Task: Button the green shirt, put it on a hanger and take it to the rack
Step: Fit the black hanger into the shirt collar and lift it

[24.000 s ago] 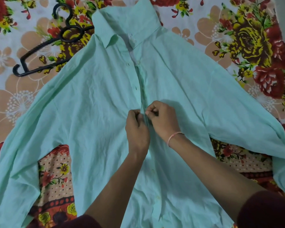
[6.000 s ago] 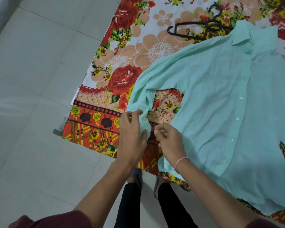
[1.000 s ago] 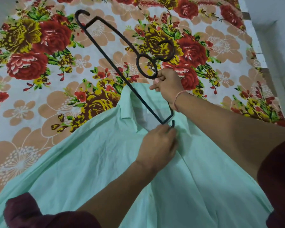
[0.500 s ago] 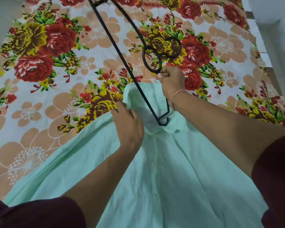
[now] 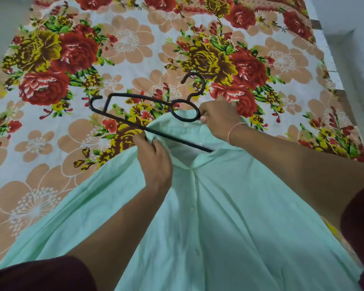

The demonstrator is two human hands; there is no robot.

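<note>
Entry, head view. The green shirt [image 5: 229, 217] lies front-up on the flowered bedsheet [image 5: 124, 38], collar [image 5: 177, 128] away from me, placket closed as far as I can follow it; two buttons [image 5: 192, 209] show down the middle line. The only thing here that takes anything in is the shirt's neck opening: the lower bar of the black hanger [image 5: 139, 99] runs slantwise across the collar and its right end goes under the fabric there, out of sight. The hanger's left end, with its small upturned tip, sticks out over the sheet, well clear of the shirt, and the hook [image 5: 198, 80] lies over the printed roses beyond the collar. Right hand [image 5: 219, 118] — fingers curled round the right side of the ring below the hook, holding the hanger just past the collar's far edge; a thin pink thread [image 5: 234, 131] sits on that wrist. Left hand [image 5: 156, 162] — fingers bent down on the left side of the collar, pinching the cloth right beside the bar; whether they also touch the bar I cannot tell. Both hands are thus at the neck of the shirt, one on each side of the opening, and the shirt's body spreads toward me beneath my forearms. Maroon sleeves [image 5: 40, 274] show at the bottom edge.
</note>
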